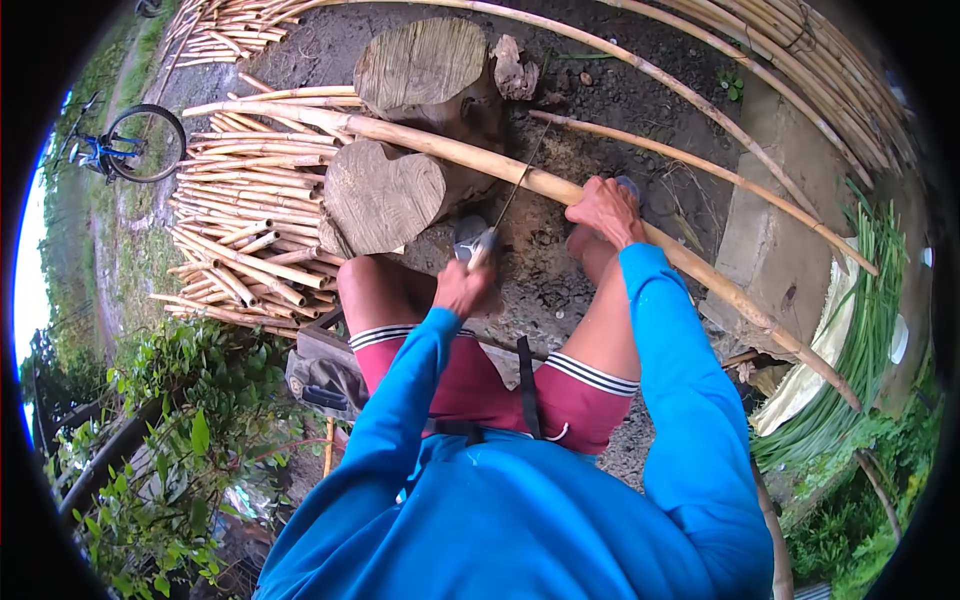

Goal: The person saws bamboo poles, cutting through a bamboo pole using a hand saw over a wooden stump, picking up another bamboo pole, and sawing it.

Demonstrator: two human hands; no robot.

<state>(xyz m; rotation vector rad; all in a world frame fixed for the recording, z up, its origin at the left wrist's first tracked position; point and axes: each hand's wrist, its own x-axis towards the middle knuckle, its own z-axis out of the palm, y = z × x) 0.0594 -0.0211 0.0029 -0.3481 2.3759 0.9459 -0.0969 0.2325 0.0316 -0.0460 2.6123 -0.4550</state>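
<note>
A long thick bamboo pole (445, 148) runs diagonally across the view, from the upper left down to the lower right. My left hand (466, 286) is closed round the pale handle of a thin-bladed saw (510, 200), whose blade crosses the pole. To the right of the blade, my right hand (604, 208) grips the pole from above, near my right knee. Beside the pole's left part stand two wooden stumps, one behind it (422, 65) and one in front (383, 195).
Cut bamboo pieces (255, 258) are piled at the left. A thinner pole (700, 162) and bundled long poles (815, 55) lie beyond. Green strips (860, 350) rest by a concrete block (765, 235) at the right. A bicycle (140, 143) and leafy plants (200, 435) are at the left.
</note>
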